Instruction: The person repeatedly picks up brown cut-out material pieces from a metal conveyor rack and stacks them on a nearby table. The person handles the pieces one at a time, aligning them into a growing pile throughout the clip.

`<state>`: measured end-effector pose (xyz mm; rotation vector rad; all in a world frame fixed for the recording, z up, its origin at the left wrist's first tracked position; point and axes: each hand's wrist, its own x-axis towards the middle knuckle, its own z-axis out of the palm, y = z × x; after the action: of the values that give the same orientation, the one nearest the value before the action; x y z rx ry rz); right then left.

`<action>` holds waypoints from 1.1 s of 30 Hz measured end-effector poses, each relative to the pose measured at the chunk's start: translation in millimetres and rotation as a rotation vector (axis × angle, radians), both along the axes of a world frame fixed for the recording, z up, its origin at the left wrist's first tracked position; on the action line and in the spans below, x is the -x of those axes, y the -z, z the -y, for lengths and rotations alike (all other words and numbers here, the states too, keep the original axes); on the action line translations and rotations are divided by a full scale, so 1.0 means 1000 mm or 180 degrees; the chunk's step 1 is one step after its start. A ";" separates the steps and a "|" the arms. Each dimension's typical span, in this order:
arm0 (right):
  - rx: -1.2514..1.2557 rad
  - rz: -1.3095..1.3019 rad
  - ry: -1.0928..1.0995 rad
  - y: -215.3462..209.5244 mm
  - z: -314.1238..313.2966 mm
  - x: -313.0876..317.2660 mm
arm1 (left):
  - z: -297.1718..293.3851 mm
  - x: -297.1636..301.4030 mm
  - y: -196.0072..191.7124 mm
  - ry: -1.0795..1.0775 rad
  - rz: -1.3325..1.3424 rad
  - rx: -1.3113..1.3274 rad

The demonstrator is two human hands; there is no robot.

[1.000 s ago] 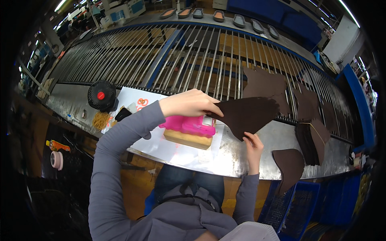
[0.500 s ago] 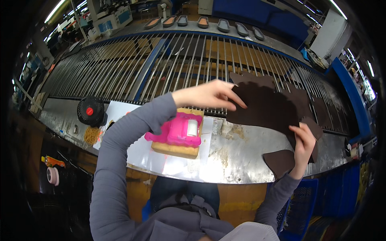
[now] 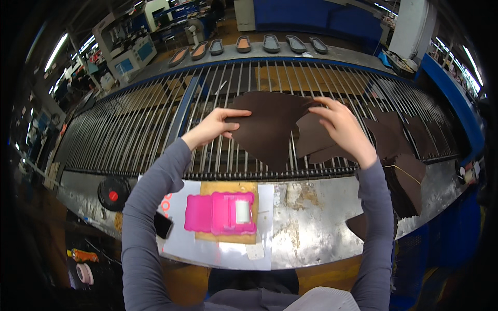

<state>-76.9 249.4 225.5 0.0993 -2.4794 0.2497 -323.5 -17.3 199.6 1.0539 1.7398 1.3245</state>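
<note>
I have both hands up over the roller rack [image 3: 155, 129], holding one brown leather piece [image 3: 270, 127] between them: my left hand [image 3: 215, 127] pinches its left edge, my right hand [image 3: 342, 127] grips its right side. More leather pieces [image 3: 394, 140] lie to the right; a pink block [image 3: 220, 212] sits on the counter [image 3: 306, 228] below.

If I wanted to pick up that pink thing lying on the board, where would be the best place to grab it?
Probably by its long edges, coming straight down from above. The pink block lies flat on a tan board, so only its top and sides are free. The near and far edges look straight enough to pinch; both hands are busy holding the brown leather piece.
</note>
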 end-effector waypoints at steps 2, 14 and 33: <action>0.0136 -0.0016 0.0278 0.010 0.004 -0.028 | -0.011 0.026 0.029 -0.0070 0.0293 -0.0102; 0.1521 0.0438 0.3317 0.167 0.041 -0.302 | -0.061 0.095 0.174 -0.0361 0.1587 0.0075; 0.2461 -0.0196 0.4988 0.271 0.027 -0.407 | 0.082 0.036 0.048 -0.0521 -0.0412 0.0622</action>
<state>329.7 222.3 -45.1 -1.9280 -1.5598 0.4253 -359.6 -99.3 151.9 0.9203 2.0439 1.1751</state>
